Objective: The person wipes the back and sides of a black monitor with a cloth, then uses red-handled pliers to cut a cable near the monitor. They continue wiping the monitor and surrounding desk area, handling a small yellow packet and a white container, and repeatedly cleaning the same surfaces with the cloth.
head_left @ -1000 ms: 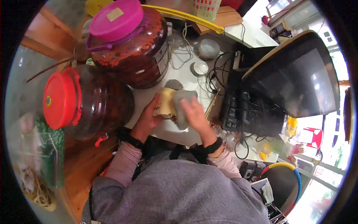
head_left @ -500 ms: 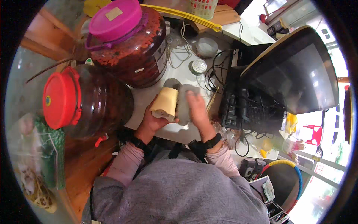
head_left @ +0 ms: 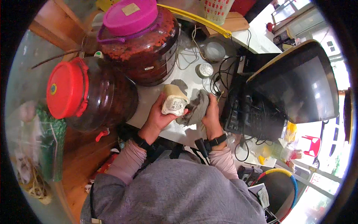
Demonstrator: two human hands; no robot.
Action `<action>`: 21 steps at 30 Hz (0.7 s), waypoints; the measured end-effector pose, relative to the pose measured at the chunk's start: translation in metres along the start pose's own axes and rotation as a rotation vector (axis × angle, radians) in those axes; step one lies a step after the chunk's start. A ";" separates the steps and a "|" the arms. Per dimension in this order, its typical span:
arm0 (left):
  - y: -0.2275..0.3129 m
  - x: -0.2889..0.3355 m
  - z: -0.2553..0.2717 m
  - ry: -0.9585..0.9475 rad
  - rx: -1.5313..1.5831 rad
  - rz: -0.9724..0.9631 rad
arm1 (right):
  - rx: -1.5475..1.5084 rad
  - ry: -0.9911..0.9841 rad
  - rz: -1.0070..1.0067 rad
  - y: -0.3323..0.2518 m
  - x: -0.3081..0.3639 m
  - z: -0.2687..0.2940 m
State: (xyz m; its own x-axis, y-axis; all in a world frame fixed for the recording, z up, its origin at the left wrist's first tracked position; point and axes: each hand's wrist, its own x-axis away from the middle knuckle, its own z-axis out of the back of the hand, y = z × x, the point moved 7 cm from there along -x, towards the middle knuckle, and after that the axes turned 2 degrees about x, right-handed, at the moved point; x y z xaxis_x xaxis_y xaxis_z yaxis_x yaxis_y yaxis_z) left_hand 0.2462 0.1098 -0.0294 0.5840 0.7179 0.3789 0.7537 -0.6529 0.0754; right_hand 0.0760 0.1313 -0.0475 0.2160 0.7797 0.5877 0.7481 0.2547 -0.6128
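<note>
My left hand (head_left: 157,118) is wrapped round a cream-coloured container (head_left: 174,89), its white end with a printed label tilted up towards me. To the right of it, my right hand (head_left: 211,116) grips a crumpled grey cloth (head_left: 196,107), which covers most of its fingers. The cloth's left edge comes close to the container; whether they touch I cannot tell. Both hands are above a white tabletop (head_left: 149,100).
Two big dark jars, one with a purple lid (head_left: 130,16) and one with a red lid (head_left: 66,87), stand at the left. A small round tin (head_left: 205,70) and a glass bowl (head_left: 214,51) sit beyond my hands. A monitor (head_left: 298,82), black keyboard (head_left: 233,112) and loose cables lie right.
The container has tipped so that its labelled end faces me. My right hand has moved right and turned, with the grey cloth now spread upright beside the container. The whole view has shifted slightly.
</note>
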 end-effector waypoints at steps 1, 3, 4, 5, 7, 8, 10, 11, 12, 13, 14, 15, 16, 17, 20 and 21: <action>0.001 -0.002 0.001 0.001 0.094 0.040 | 0.014 0.021 -0.034 0.001 0.003 0.001; 0.001 -0.002 0.003 -0.032 0.176 0.063 | 0.099 -0.028 0.062 -0.004 0.011 -0.003; 0.006 0.000 0.004 -0.044 -0.052 -0.035 | 0.147 0.032 0.094 -0.005 0.014 0.000; 0.009 0.004 0.001 -0.100 -0.286 -0.137 | 0.237 -0.019 0.299 -0.016 0.019 -0.007; 0.009 0.010 -0.004 -0.120 -0.640 -0.260 | 0.517 -0.132 0.399 -0.014 0.023 -0.020; 0.009 0.013 -0.004 -0.085 -0.759 -0.284 | 0.652 -0.152 0.420 -0.010 0.022 -0.024; 0.009 0.014 -0.005 -0.040 -0.740 -0.233 | 0.876 -0.423 0.584 -0.006 0.028 -0.044; 0.010 0.012 -0.006 -0.029 -0.602 -0.158 | 0.884 -0.398 0.487 -0.004 0.025 -0.036; 0.012 0.012 -0.009 -0.030 -0.447 -0.118 | 0.878 -0.364 0.309 0.005 0.018 -0.027; 0.014 0.015 -0.011 -0.022 -0.509 -0.106 | 0.896 -0.339 0.329 0.001 0.019 -0.021; 0.020 0.015 -0.015 -0.005 -0.691 -0.150 | 0.920 -0.278 0.295 0.000 0.018 -0.013; 0.025 0.019 -0.019 -0.005 -0.860 -0.209 | 0.967 -0.154 0.204 0.000 0.018 0.000; 0.028 0.022 -0.024 -0.033 -1.027 -0.265 | 0.862 -0.215 0.275 -0.005 0.022 -0.005; 0.031 0.024 -0.026 -0.011 -1.162 -0.332 | 0.780 -0.212 0.302 -0.008 0.026 -0.006; 0.032 0.029 -0.037 -0.078 -1.541 -0.558 | 0.592 -0.222 0.400 -0.019 0.040 -0.023; 0.031 0.028 -0.036 -0.048 -1.615 -0.570 | 0.630 -0.245 0.468 -0.022 0.046 -0.033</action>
State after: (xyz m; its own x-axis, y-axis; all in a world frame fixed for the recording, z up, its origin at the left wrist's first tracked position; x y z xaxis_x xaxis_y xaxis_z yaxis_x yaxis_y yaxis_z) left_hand 0.2748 0.1009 0.0162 0.4004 0.9151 -0.0480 -0.1741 0.1274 0.9764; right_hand 0.0899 0.1431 0.0108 0.2206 0.9691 0.1105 0.1062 0.0887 -0.9904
